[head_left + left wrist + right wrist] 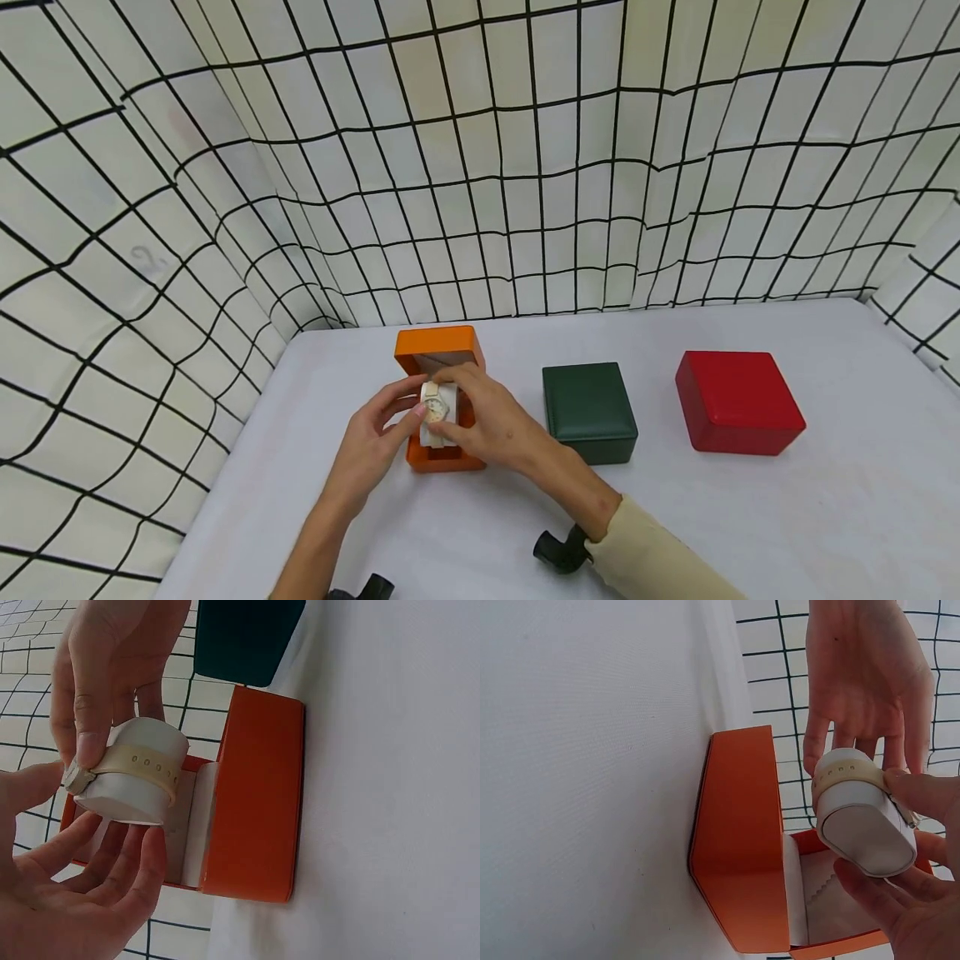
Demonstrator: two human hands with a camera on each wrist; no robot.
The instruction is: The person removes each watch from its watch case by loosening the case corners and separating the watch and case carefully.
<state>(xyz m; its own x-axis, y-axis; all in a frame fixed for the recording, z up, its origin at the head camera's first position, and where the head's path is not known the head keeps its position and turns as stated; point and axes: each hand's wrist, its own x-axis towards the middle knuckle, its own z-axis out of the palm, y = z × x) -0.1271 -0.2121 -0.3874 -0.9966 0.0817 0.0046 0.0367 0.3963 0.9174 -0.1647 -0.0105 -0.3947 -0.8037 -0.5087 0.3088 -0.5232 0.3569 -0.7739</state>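
Observation:
A watch [435, 408] with a cream strap is wrapped round a white watch cushion [127, 799]. My left hand [363, 450] holds the cushion from the left, its thumb by the watch face and its fingers at the cushion's end. From the right, my right hand [498, 421] grips it too, with the thumb at the lower strap and fingers at the top. Watch and cushion are held over an orange box [437, 342], whose lid stands raised at the back. A pale lining [832, 900] shows inside it in the right wrist view.
To the right of the orange box stand a closed green box [588, 404] and, further right, a closed red box [738, 400]. White cloth covers the table [480, 533]. Black grid lines cross the white walls behind and at both sides.

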